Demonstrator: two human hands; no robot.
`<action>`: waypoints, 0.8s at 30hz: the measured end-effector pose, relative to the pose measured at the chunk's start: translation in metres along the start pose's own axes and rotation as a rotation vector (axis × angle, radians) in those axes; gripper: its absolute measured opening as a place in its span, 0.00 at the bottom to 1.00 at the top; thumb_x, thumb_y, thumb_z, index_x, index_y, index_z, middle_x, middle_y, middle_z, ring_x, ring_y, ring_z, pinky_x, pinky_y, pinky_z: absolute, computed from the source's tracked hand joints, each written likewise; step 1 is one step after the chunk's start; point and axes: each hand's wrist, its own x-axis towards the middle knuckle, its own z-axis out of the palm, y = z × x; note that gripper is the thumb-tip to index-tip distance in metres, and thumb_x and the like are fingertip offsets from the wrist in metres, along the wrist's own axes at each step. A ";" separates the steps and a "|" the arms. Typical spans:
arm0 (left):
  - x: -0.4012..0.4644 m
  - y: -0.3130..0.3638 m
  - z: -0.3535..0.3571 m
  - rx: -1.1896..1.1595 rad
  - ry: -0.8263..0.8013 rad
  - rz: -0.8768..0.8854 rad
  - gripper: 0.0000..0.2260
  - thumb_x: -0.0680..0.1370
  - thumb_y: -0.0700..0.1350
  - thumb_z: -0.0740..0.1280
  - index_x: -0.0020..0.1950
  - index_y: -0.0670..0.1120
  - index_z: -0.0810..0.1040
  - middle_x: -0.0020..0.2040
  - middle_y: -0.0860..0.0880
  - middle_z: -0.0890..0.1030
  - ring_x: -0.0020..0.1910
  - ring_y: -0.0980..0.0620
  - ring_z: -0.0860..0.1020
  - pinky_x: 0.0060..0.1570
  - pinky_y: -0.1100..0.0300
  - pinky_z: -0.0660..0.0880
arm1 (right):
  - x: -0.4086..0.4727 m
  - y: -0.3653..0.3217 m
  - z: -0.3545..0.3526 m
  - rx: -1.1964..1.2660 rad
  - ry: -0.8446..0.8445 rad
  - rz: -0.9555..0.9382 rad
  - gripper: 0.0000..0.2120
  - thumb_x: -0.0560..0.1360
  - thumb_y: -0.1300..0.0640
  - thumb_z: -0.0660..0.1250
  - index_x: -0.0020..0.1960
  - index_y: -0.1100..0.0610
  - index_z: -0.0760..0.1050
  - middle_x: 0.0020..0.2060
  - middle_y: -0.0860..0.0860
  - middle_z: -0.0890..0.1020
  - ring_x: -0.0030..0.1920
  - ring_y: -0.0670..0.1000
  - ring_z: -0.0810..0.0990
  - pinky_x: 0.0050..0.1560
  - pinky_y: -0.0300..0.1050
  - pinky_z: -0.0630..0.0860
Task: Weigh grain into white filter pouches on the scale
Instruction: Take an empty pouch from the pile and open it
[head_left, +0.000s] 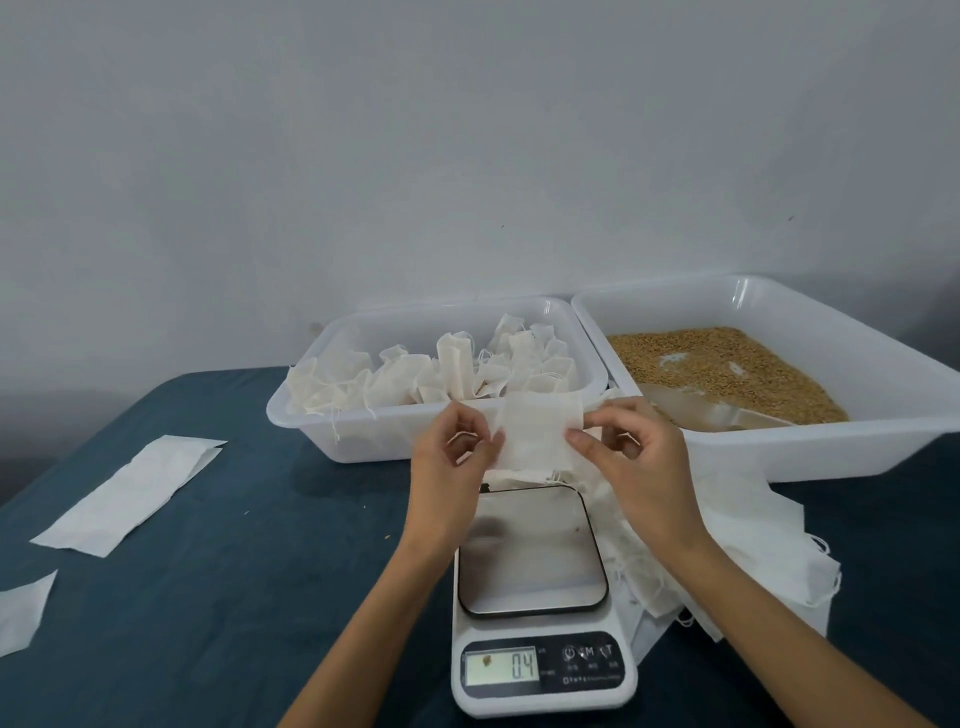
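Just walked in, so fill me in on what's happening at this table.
A person's left hand and right hand pinch the sides of an empty white fabric filter pouch, held above the white digital kitchen scale, which reads 0.4. Golden-brown grain sits in the right white plastic tray.

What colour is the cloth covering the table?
Dark teal blue table cloth, seen in the head view.

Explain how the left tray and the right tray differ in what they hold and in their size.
The left tray holds many white pouches; the right tray holds loose brown grain with a pale scoop lying in it. The left tray looks smaller, and the right tray looks wider and reaches closer to the right edge of the view. Both are white plastic, rectangular, and stand side by side on the dark blue table behind the scale.
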 end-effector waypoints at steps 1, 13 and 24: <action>-0.001 -0.001 0.002 0.039 -0.001 0.033 0.11 0.80 0.33 0.71 0.43 0.45 0.75 0.41 0.44 0.77 0.41 0.51 0.76 0.42 0.61 0.74 | 0.000 0.001 -0.001 -0.027 0.004 -0.018 0.05 0.72 0.63 0.77 0.43 0.55 0.83 0.42 0.48 0.81 0.36 0.47 0.75 0.41 0.36 0.73; -0.005 -0.005 0.007 0.161 -0.031 0.134 0.20 0.80 0.28 0.64 0.41 0.52 0.82 0.41 0.55 0.83 0.42 0.57 0.77 0.45 0.66 0.72 | -0.002 -0.003 0.000 0.113 -0.033 0.042 0.09 0.79 0.55 0.71 0.43 0.58 0.78 0.33 0.52 0.79 0.24 0.54 0.75 0.28 0.46 0.74; -0.001 -0.003 0.003 -0.076 0.013 -0.008 0.11 0.82 0.33 0.69 0.52 0.47 0.87 0.45 0.47 0.85 0.45 0.51 0.80 0.50 0.58 0.78 | -0.006 -0.009 0.001 0.031 -0.147 0.001 0.14 0.80 0.49 0.69 0.35 0.48 0.78 0.28 0.49 0.78 0.24 0.58 0.80 0.25 0.41 0.71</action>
